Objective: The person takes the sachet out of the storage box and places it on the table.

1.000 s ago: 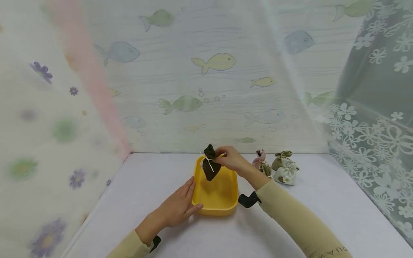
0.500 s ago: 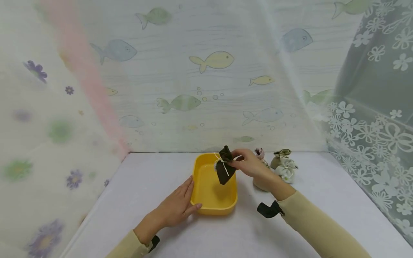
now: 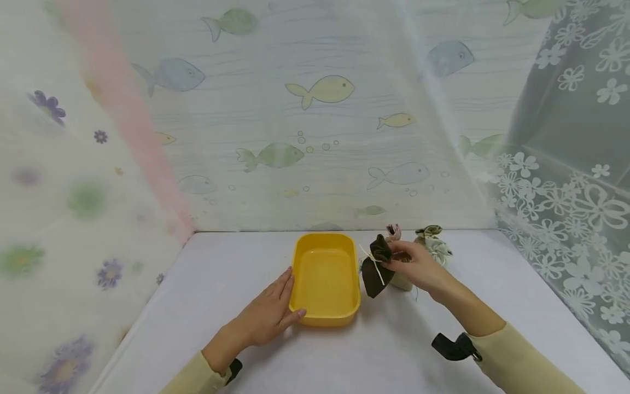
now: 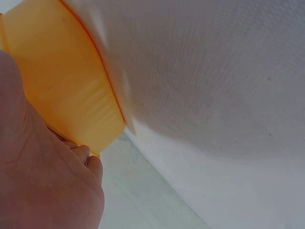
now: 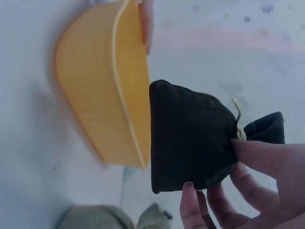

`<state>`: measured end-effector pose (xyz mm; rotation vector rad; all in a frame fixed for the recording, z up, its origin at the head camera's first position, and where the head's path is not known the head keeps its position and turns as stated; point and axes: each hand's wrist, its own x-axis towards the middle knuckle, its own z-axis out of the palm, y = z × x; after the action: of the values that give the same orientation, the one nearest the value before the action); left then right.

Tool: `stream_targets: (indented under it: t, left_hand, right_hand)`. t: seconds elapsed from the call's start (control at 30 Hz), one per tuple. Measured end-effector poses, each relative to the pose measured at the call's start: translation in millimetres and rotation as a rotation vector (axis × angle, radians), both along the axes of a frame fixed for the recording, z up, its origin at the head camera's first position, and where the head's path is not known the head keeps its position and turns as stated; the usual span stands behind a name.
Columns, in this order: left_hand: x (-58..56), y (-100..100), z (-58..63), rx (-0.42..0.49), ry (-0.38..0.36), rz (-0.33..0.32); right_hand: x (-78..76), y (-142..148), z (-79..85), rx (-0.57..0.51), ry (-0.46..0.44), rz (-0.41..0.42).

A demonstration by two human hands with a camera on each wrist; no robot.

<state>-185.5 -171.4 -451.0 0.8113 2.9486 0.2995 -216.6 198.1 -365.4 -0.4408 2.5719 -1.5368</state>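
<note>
In the head view my right hand [image 3: 417, 268] pinches a small dark brown drawstring pouch [image 3: 376, 276] by its tied neck. Cream cord hangs from the knot. The pouch is raised just right of a yellow plastic tub [image 3: 325, 282], whose inside shows bare. In the right wrist view the pouch [image 5: 193, 138] is held between the thumb and fingers, its flat base facing the tub [image 5: 90, 81]. My left hand [image 3: 263, 312] lies against the tub's left side with straight fingers, the thumb at its near corner. The left wrist view shows that palm [image 4: 47, 171] beside the tub's wall [image 4: 71, 71].
Behind my right hand stand more tied pouches: a pinkish one [image 3: 393, 231] and a white one [image 3: 435, 249], partly covered by the hand. A greyish-green pouch [image 5: 97, 217] shows low in the right wrist view. A white cloth [image 3: 226, 262] covers the table; printed curtains [image 3: 320, 126] hang behind.
My right hand has carried the brown pouch from above the tub's inside out to the right, past its rim, and somewhat lower. My left hand stays at the tub.
</note>
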Motion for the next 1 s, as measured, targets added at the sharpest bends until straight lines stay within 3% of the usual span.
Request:
stream_targets:
  t: [0.47, 0.73, 1.0]
  left_hand:
    - [0.0, 1.3, 0.7, 0.006, -0.014, -0.007]
    - [-3.1, 0.3, 0.4, -0.002, 0.003, -0.002]
    - [0.7, 0.4, 2.6, 0.007, -0.013, -0.003]
  right_hand:
    - [23.3, 71.4, -12.4, 0.115, 0.034, -0.128]
    - [22.4, 109.4, -24.2, 0.168, 0.023, -0.215]
    - [18.7, 118.7, -50.3, 0.176, 0.013, -0.243]
